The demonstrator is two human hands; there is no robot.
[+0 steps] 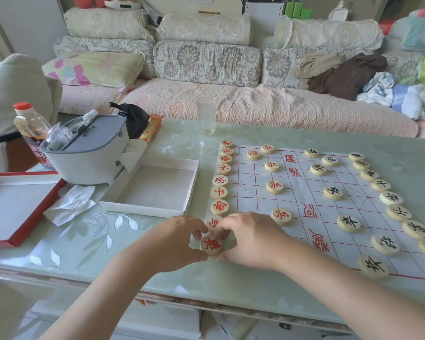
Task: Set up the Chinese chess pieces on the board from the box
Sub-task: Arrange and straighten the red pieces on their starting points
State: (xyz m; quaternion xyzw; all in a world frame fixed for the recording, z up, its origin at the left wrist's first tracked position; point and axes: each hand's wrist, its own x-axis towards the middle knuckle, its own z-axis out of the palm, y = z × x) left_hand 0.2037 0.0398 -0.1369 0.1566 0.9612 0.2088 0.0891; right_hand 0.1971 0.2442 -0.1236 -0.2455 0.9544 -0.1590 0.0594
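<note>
Lower centre of frame: left grip [179, 241] and right grip [250, 241] both pinch the red chariot piece [211, 245] at the board [302, 190] corner. Recommend centring it on the corner intersection, then releasing gently.

A living room in a home — a long sofa [231, 104] with flowered cushions [206, 61], loose clothes [346, 74] heaped on it — and a glass-topped table [84, 241] with a drinking glass [207, 115] in front.

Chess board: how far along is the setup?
Nearly done. Red pieces and black pieces line the sides of the board; the white box is empty. The left hand and right hand hold one red piece at the near corner. Little else seems left.
</note>
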